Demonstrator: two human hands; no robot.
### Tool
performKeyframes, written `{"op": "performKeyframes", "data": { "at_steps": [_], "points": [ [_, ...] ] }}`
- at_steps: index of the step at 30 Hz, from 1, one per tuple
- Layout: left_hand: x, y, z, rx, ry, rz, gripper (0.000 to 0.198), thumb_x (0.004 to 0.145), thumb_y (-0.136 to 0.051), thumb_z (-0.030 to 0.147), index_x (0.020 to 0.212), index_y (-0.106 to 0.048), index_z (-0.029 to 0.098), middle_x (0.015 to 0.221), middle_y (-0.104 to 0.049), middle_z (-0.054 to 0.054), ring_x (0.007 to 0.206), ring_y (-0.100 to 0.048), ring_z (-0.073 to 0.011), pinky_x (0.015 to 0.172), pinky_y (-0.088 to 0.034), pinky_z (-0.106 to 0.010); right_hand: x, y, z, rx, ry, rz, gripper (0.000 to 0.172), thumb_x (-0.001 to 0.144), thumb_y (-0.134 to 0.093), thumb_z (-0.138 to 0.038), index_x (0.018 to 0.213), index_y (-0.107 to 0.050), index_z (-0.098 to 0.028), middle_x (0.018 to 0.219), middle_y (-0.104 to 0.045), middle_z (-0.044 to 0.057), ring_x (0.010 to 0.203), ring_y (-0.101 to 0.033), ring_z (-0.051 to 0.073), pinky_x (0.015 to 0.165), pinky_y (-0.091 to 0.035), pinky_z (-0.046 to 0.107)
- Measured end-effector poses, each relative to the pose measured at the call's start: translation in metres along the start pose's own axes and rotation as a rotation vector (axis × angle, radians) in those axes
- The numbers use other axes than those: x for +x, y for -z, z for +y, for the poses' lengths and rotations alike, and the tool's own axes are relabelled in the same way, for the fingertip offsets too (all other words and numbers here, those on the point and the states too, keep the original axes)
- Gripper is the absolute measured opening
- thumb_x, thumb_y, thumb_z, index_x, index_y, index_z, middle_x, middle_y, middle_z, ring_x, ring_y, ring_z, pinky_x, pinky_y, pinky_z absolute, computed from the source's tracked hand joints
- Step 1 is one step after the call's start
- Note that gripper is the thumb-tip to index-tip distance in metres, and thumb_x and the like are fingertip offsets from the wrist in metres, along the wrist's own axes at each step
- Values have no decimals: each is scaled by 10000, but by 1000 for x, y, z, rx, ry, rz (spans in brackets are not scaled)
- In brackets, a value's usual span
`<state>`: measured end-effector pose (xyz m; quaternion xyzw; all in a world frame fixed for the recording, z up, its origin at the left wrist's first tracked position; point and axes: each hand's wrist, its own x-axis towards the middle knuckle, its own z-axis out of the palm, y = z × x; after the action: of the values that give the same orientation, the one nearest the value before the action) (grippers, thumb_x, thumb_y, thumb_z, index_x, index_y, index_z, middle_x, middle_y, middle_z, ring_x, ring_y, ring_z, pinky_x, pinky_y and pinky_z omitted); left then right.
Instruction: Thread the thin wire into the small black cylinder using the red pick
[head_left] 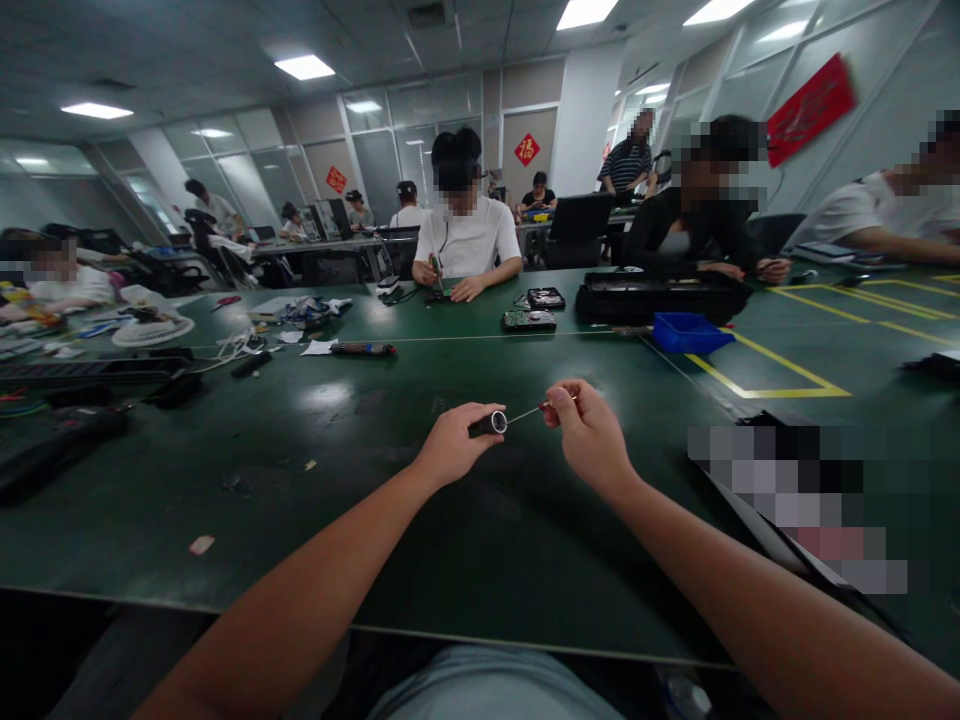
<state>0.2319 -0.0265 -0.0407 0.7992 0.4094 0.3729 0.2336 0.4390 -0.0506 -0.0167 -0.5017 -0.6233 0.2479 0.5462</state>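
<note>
Above the green table (352, 400), my left hand (456, 445) is closed around a small black cylinder (494, 423) whose round end has a bright ring and faces me, turned a little right. My right hand (589, 430) pinches a screwdriver (528, 412) with a reddish handle and a thin metal shaft. The shaft points left, and its tip is at the ringed end of the cylinder. Whether the tip is inside the ring or only touching it is too small to tell. Most of the handle is hidden by my right fingers.
A blue bin (690, 333) and a long black casing (664, 298) stand ahead on the right. Opened drives (529, 320) lie further ahead, before a person in white (480, 235). A pen-like tool (363, 349), cables and a white fan-like part (153, 327) are on the left.
</note>
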Motion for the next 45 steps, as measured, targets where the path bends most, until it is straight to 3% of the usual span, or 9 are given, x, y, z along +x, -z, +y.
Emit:
{"op": "performKeyframes", "data": {
  "at_steps": [6,12,20,35,41,45],
  "points": [
    [0,0,1,3,1,-22,406,813,-732,179,1211,-678,234,1175,-692,-49,1096,-627,-224,1010,-450,-373,1,0,0,59,-20,-37,242,955,-464,-420,885,-567,-213,717,-624,18,661,-595,177,656,-466,332],
    [1,0,1,20,15,-18,429,803,-748,184,1223,-670,229,1191,-689,-48,1105,-625,-219,1016,-450,-367,0,1,-1,52,5,31,240,962,-456,-419,900,-566,-215,750,-638,29,677,-599,178,660,-473,329],
    [1,0,-2,26,11,-11,428,808,-744,181,1227,-666,225,1194,-685,-50,1103,-624,-214,1017,-449,-361,-1,-1,2,11,30,-97,241,974,-445,-419,929,-567,-216,771,-650,31,722,-619,188,685,-473,332],
    [1,-1,-4,28,43,-33,409,808,-743,168,1207,-679,232,1176,-691,-39,1091,-626,-204,1002,-448,-362,-3,3,-1,-58,70,39,234,987,-427,-398,945,-568,-215,781,-647,31,729,-615,188,696,-458,332],
    [1,-3,-6,51,38,-39,424,786,-764,160,1195,-686,242,1148,-699,-33,1061,-635,-201,978,-459,-354,-4,1,-1,-68,104,-53,218,989,-433,-391,959,-563,-218,793,-658,32,744,-631,190,698,-460,332],
    [1,-1,-4,68,63,-45,418,795,-759,173,1200,-685,251,1155,-697,-32,1060,-632,-206,967,-462,-362,-4,3,0,-118,95,-36,224,992,-419,-380,929,-562,-219,761,-647,25,722,-617,189,685,-445,329]
  ]
}}
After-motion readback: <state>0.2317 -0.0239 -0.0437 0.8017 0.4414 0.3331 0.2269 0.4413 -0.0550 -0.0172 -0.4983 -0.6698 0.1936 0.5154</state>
